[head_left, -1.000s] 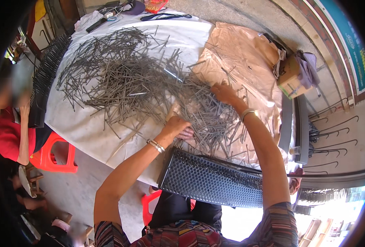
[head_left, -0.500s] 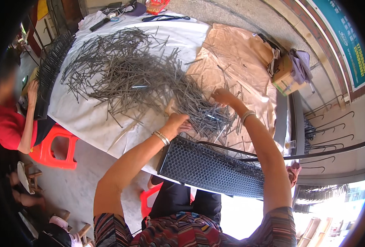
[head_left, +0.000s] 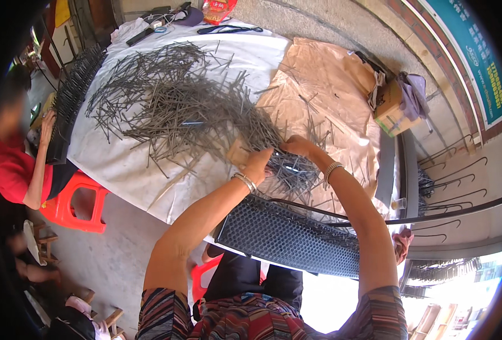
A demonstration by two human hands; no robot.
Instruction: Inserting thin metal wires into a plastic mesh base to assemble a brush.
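Rod pile (head_left: 186, 107), axes crossed, spreads ahead-left of my left hand (head_left: 257, 164) (nearer) and right hand (head_left: 300, 146); fingers curled, cannot tell grip.

At eleven o'clock in your view, thin dark-grey rods (head_left: 171, 110) look matt and rough. At five, the black perforated rectangular panel (head_left: 273, 228) looks smooth and faintly glossy. Your wrinkled white cloth (head_left: 115, 164) at nine looks matt; the creased brown paper-like sheet (head_left: 324, 79) at one has a sheen.

Rods (head_left: 174, 110) (too many to count), the wearer's two hands (head_left: 256, 164), one foreground tray (head_left: 279, 229), one cardboard box (head_left: 391, 109)
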